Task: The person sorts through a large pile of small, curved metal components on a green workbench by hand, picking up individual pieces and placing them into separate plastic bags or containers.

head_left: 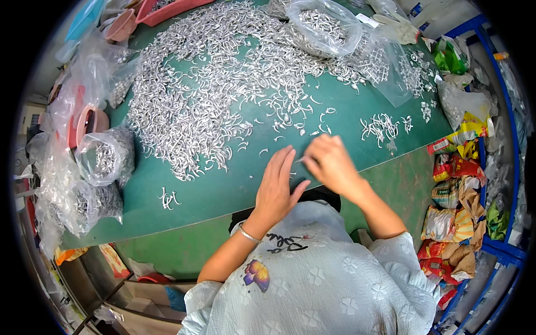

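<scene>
My left hand (pixel 274 187) lies flat near the front edge of the green table, fingers stretched out and thumb spread, holding nothing that I can see. Just right of it, my right hand (pixel 333 167) is curled with the fingers drawn together, slightly smeared by motion. A small pale sliver (pixel 300 160) shows by its fingertips; whether it is gripped is too blurred to tell. Beyond both hands spreads a large heap of small curved silver metal pieces (pixel 190 111). A few loose pieces (pixel 264 151) lie just past my left fingers.
Small separate piles sit at right (pixel 382 128) and near left (pixel 167 198). Clear plastic bags of parts stand at the left edge (pixel 106 156) and far side (pixel 324 28). A pink tray (pixel 151 14) is far left. Blue shelving (pixel 502 251) with colourful packages stands right.
</scene>
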A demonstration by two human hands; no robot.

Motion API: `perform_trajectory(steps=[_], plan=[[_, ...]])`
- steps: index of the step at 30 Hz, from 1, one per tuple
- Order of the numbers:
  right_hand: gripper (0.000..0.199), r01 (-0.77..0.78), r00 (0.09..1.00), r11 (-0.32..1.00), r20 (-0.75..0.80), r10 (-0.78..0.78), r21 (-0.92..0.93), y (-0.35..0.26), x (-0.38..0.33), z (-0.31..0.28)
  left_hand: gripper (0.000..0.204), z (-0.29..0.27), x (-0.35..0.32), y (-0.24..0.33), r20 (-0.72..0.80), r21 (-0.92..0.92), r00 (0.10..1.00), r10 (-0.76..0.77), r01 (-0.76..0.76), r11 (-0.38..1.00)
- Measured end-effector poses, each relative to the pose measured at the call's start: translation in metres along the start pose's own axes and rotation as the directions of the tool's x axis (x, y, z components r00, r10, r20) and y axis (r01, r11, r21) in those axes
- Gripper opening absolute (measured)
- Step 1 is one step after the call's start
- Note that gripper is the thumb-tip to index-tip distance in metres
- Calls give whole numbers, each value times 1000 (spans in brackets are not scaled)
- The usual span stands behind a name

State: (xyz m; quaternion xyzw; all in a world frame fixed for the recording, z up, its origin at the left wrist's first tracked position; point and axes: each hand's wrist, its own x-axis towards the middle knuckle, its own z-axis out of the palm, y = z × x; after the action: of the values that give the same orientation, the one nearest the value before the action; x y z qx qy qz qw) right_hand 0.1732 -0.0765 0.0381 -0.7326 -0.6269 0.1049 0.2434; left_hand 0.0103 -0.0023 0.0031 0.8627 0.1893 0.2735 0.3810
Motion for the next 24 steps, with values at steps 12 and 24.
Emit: perform_trajectory(steps=[12, 24], plan=[[14, -152, 942, 984, -315, 114, -98, 80, 64, 8, 31, 3, -3, -12, 116, 89, 989, 89, -100, 991], [11, -47, 990, 996, -133, 56, 71, 38, 51, -5, 30, -1, 2, 3, 131, 192, 991, 31, -56, 980]])
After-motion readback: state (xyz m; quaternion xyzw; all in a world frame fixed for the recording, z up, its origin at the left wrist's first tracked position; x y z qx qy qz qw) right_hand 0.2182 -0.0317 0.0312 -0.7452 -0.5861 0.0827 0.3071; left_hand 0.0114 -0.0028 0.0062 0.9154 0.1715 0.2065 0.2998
